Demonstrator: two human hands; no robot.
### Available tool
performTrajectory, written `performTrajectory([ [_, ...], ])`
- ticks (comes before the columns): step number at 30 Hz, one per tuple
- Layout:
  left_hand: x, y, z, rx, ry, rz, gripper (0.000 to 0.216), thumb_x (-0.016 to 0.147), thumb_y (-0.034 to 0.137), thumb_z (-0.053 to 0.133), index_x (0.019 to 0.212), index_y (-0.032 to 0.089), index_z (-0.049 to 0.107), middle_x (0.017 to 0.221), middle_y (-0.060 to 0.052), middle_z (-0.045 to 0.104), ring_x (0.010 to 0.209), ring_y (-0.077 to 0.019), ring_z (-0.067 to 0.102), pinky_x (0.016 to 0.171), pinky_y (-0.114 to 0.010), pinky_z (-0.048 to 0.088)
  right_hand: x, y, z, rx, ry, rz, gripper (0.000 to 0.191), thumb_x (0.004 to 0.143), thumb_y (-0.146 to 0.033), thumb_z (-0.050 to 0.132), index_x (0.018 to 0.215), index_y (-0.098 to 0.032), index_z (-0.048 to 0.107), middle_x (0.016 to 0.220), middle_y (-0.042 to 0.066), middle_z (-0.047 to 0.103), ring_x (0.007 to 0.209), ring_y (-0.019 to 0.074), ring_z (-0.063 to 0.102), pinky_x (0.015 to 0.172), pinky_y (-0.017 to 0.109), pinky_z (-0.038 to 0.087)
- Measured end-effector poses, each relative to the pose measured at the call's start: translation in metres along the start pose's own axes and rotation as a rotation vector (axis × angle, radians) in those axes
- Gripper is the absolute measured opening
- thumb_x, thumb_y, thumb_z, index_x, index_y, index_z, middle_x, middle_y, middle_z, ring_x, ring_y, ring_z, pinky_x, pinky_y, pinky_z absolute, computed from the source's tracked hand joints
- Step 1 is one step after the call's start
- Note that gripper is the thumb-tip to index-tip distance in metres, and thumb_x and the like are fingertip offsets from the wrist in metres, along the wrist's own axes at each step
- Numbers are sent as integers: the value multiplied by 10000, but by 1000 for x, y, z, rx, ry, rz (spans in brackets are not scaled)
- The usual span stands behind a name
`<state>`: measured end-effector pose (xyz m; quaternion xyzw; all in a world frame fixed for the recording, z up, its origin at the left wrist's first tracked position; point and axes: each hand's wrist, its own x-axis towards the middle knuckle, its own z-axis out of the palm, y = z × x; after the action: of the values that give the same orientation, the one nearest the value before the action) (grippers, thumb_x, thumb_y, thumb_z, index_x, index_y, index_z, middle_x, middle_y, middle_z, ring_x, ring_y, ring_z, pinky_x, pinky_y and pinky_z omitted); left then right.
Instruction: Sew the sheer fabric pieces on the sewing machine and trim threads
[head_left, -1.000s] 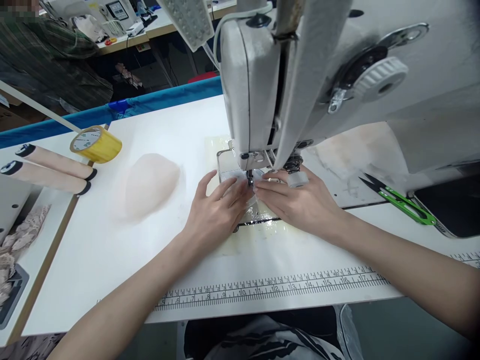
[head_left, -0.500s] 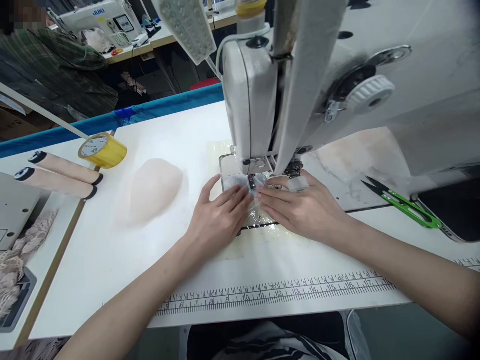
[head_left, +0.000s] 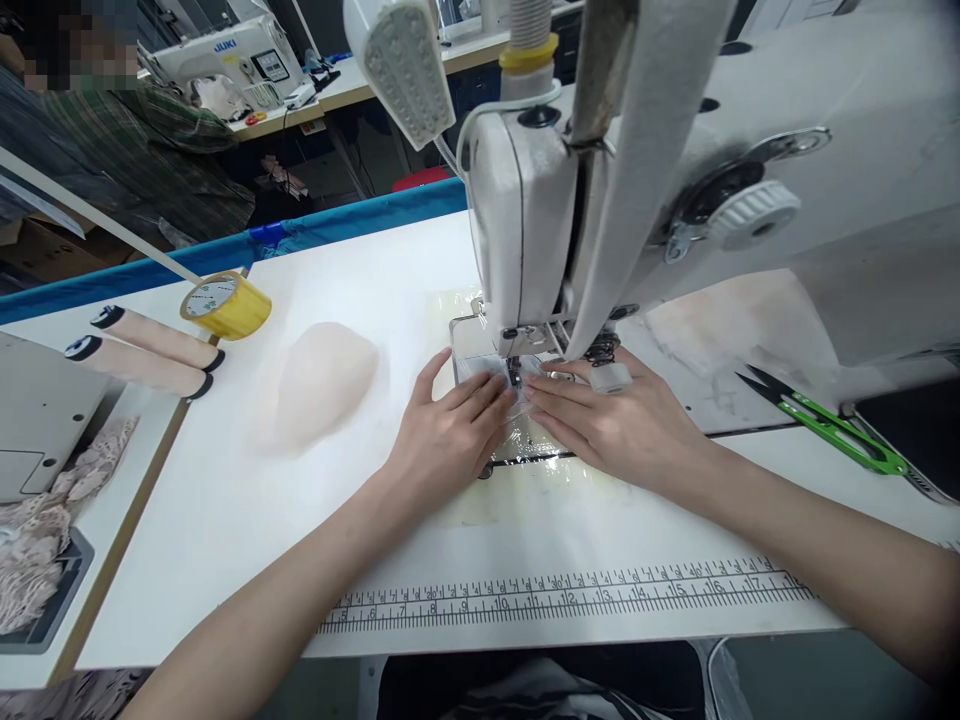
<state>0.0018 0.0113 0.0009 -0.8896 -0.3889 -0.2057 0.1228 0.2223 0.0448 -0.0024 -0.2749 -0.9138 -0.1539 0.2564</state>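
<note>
A white sewing machine (head_left: 525, 220) stands on the white table (head_left: 225, 520). Under its presser foot (head_left: 516, 372) lies a small translucent white piece of fabric (head_left: 480, 368). My left hand (head_left: 450, 435) lies flat with fingers stretched out, pressing the fabric from the left. My right hand (head_left: 615, 420) lies flat on the other side, fingertips on the fabric beside the needle, with a white thimble-like ring (head_left: 609, 378) on one finger. Both hands' fingertips nearly meet at the foot.
A pale pink padded cup (head_left: 319, 385) lies left of my hands. A yellow tape roll (head_left: 225, 305) and two beige tubes (head_left: 150, 350) sit further left; lace trim (head_left: 45, 530) lies at the left edge. Green thread snips (head_left: 832, 425) rest right. A ruler strip (head_left: 570, 600) runs along the front. Another person (head_left: 112, 140) sits behind.
The view has shifted slightly, so everything sits a little lower and to the right in the picture. Both hands stay flat on the fabric at the presser foot.
</note>
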Motion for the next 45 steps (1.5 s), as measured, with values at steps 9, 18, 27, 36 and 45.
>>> performTrajectory([
  [9,-1,0,1,-8,-8,-10,283,962,185,501,1204,164,646,1189,-85,711,1124,-210,662,1169,-543,270,1,1,1,0,17,-15,210,961,-222,555,1058,-131,717,883,48,769,944,211,665,1026,417,373],
  [18,-3,-5,-5,-2,-64,-82,436,969,425,500,1265,120,597,1321,-107,634,1261,-240,567,1093,-428,395,1,2,0,-33,-16,-3,258,983,-245,506,1084,-133,715,872,54,765,840,204,649,1004,408,384],
  [27,4,-2,-22,136,96,8,122,928,189,549,949,170,667,772,-7,728,679,-155,667,701,-350,442,8,-17,-16,119,131,-64,228,882,-36,504,933,-155,692,930,24,747,809,150,630,826,304,478],
  [36,3,-19,-10,52,-88,122,307,947,31,411,1088,172,645,1239,-46,686,1229,-204,590,1086,-409,405,6,-29,-21,162,-5,2,250,904,-40,458,836,-165,663,805,37,705,778,162,639,747,302,514],
  [45,5,-15,-4,-47,-102,84,298,951,82,450,1176,148,634,1065,-86,702,1041,-206,650,1031,-426,489,2,-23,-13,61,-149,105,247,977,-208,472,944,-111,697,1030,116,728,855,226,652,633,343,454],
])
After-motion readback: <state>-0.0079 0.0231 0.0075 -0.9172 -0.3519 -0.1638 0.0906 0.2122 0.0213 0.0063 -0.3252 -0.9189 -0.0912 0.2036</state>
